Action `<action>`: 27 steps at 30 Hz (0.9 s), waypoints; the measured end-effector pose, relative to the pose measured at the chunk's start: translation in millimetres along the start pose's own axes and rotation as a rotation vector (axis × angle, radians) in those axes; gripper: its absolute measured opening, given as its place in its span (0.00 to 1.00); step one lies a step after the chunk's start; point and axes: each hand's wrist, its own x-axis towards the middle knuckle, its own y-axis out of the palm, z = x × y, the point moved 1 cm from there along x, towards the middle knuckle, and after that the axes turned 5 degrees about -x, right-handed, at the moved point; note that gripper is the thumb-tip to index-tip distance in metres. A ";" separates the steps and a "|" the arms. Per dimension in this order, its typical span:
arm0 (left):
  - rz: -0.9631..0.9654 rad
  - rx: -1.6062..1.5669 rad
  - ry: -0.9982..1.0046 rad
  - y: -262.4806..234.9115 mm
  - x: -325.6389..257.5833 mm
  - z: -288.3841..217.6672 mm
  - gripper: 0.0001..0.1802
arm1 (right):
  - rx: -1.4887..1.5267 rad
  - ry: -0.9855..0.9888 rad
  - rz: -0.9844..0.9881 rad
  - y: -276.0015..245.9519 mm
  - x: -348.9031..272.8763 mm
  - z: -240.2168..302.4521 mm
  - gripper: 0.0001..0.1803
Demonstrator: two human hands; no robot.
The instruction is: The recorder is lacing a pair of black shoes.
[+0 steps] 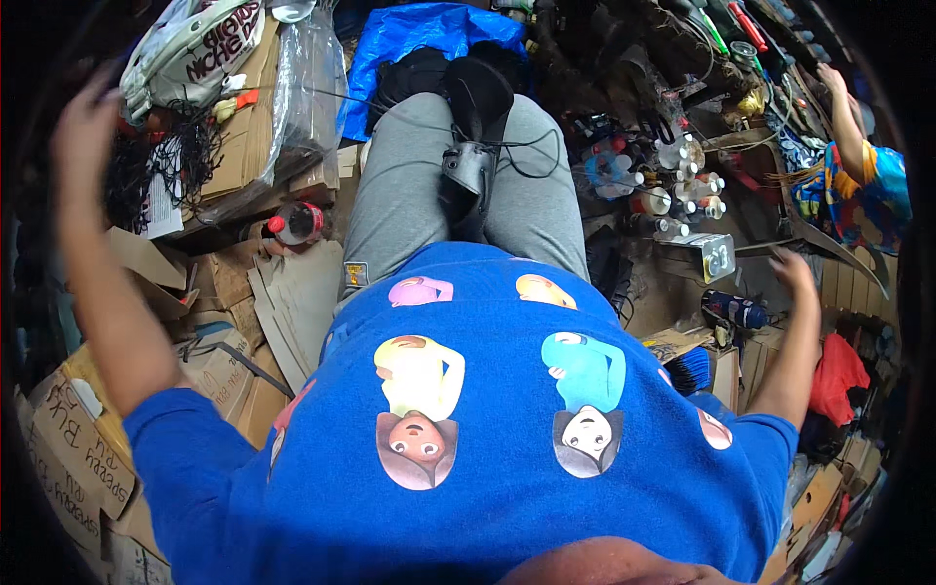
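My left hand (90, 122) is raised at the far left, beside a white printed fabric bag (195, 49). It is smeared by motion and its fingers are unclear. My right hand (796, 271) is at the right, fingers apart, with nothing visible in it. Close to it are a metal tin (710, 258), a dark blue can (736, 310) and a curved strip (853, 255). Between my knees rests a black and grey leather-like item (467, 175) with a thin black cord (536, 161); its kind is unclear. Neither hand touches it.
Several small bottles (682, 185) stand right of my legs. Another person's arm (846, 127), in a colourful sleeve, is at the upper right. Stacked cardboard (244, 127) and a red-capped bottle (295, 223) lie at left. A blue plastic sheet (409, 29) is beyond my feet.
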 end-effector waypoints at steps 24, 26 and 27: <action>0.346 -0.535 0.118 95.4 -17.1 26.8 0.11 | 1.158 -0.075 -0.098 -9.0 34.1 305.1 0.11; 0.133 -0.297 -0.002 102.0 -26.6 12.6 0.13 | 1.257 -0.041 0.070 -2.5 38.0 286.0 0.11; -0.043 -0.231 0.127 103.0 -31.9 -7.7 0.15 | 1.091 -0.006 -0.082 -4.2 38.5 282.0 0.14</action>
